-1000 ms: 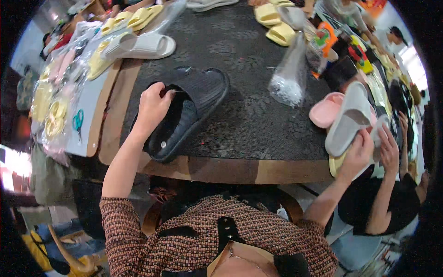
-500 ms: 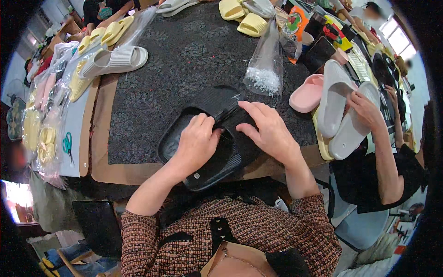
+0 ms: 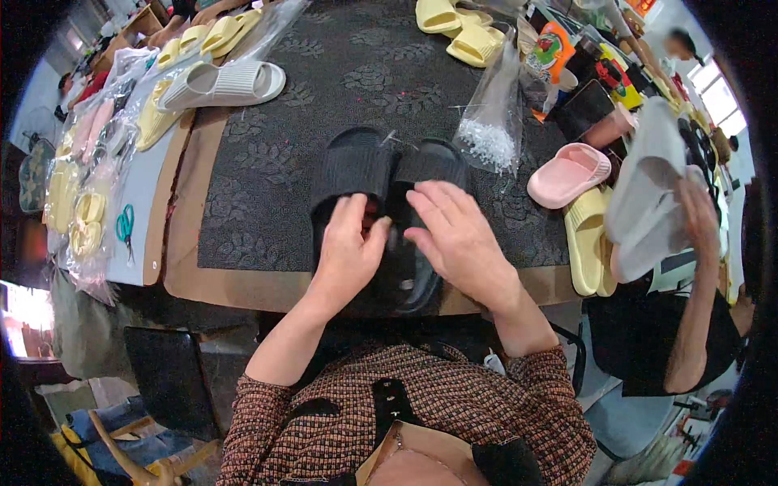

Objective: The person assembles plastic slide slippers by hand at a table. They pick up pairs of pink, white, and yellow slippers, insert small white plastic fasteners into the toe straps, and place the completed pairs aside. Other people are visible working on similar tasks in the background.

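Note:
Two black slide slippers [image 3: 366, 172] lie side by side, toes away from me, on the dark patterned mat [image 3: 275, 154] near the table's front edge. My left hand [image 3: 347, 253] rests on the heel part of the left slipper, thumb toward the gap between the pair. My right hand [image 3: 455, 235] lies over the right slipper [image 3: 429, 164], fingers spread and pointing left. Both hands cover the slippers' rear halves. I cannot tell whether the fingers grip anything small between the two slippers.
A clear plastic bag [image 3: 490, 121] with white bits stands just behind the slippers. A pink slipper [image 3: 567, 174] and yellow slippers [image 3: 585, 243] lie at right, where another person's hand [image 3: 701, 219] holds grey slippers [image 3: 648, 194]. White slippers [image 3: 223, 81], bagged yellow ones and green scissors [image 3: 124, 227] sit left.
The black pair was turned from a slanted, overlapping position to side by side with toes away. My right hand came from the right edge onto the right slipper.

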Action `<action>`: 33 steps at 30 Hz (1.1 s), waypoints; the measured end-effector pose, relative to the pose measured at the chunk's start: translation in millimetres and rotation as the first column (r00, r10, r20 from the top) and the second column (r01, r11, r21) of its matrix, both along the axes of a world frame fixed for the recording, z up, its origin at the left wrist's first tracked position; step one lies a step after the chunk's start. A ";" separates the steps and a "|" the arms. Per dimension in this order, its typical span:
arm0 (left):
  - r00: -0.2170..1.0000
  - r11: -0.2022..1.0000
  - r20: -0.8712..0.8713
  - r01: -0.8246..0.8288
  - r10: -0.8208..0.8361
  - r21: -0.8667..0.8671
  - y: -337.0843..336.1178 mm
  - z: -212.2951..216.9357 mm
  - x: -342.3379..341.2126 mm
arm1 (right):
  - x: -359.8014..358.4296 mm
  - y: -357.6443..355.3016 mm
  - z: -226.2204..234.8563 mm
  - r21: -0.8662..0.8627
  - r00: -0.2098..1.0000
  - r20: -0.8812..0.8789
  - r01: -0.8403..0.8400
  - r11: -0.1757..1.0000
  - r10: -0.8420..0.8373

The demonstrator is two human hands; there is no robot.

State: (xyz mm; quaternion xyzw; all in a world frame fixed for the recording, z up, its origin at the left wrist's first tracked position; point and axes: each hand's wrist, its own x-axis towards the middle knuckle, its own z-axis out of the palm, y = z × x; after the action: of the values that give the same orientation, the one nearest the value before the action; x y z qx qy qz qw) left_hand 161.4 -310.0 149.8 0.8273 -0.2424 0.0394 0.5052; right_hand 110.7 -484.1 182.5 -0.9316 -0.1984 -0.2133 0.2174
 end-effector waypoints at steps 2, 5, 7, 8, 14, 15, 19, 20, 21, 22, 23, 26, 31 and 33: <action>0.969 0.985 -0.224 0.070 -0.105 -0.159 2.1 -1.9 -9.1 | 4.0 2.0 1.4 -0.033 0.998 0.054 0.034 0.999 -0.033; 0.972 0.978 -0.179 0.119 -0.150 -0.171 6.6 -6.8 -23.0 | 5.8 0.9 -5.5 -0.005 0.998 0.058 0.019 1.000 -0.019; 0.978 0.988 -0.164 0.112 -0.129 -0.106 12.0 -12.2 -22.0 | -1.7 1.3 -8.6 0.044 0.999 0.049 0.000 0.999 -0.002; 0.979 0.988 -0.161 0.107 -0.123 -0.108 15.0 -9.0 -20.6 | -3.8 -0.2 -9.3 0.051 1.000 -0.017 0.008 0.999 -0.007; 0.971 0.982 -0.173 0.148 -0.167 -0.115 24.7 -13.6 -18.3 | -2.7 2.5 -19.5 0.012 0.980 -0.197 0.014 1.000 -0.011; 0.969 0.979 -0.161 0.172 -0.189 -0.114 25.3 -11.9 -19.1 | -1.3 4.8 -20.3 0.004 0.977 -0.212 -0.002 1.000 0.003; 0.984 0.983 -0.111 0.121 -0.137 -0.141 34.5 -2.3 -24.8 | 11.9 7.1 -32.8 -0.113 0.977 -0.198 0.052 0.992 -0.074; 0.993 0.982 -0.059 0.087 -0.098 -0.167 36.2 1.1 -26.0 | 14.5 7.6 -33.8 -0.148 0.977 -0.194 0.061 0.987 -0.089; 0.995 0.984 -0.045 0.075 -0.084 -0.164 39.2 5.2 -25.7 | 16.7 7.2 -37.7 -0.159 0.981 -0.165 0.072 0.985 -0.098; 0.997 0.985 -0.032 0.065 -0.071 -0.161 43.5 9.6 -23.9 | 18.9 6.5 -43.2 -0.169 0.985 -0.135 0.085 0.982 -0.108; 0.998 0.986 -0.018 0.055 -0.059 -0.160 46.8 11.5 -22.3 | 19.5 6.3 -45.6 -0.182 0.987 -0.105 0.099 0.978 -0.119; 1.000 0.984 0.009 -0.027 0.029 -0.178 53.9 10.1 -15.9 | 18.5 9.8 -43.1 -0.184 0.987 -0.104 0.099 0.978 -0.119; 0.975 0.970 0.094 -0.187 0.203 -0.154 67.2 -2.8 3.6 | 14.9 10.5 -34.4 -0.101 0.985 -0.152 0.068 0.993 -0.083; 0.972 0.974 0.113 -0.191 0.205 -0.123 72.6 -8.0 12.2 | 15.3 13.9 -29.3 -0.051 0.986 -0.150 0.061 0.997 -0.068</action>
State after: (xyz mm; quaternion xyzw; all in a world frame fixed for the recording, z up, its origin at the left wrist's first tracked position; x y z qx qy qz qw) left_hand 173.7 -237.5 141.7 0.8138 -0.1873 0.1549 0.5278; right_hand 126.0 -470.1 153.3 -0.9559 -0.1561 -0.1438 0.2032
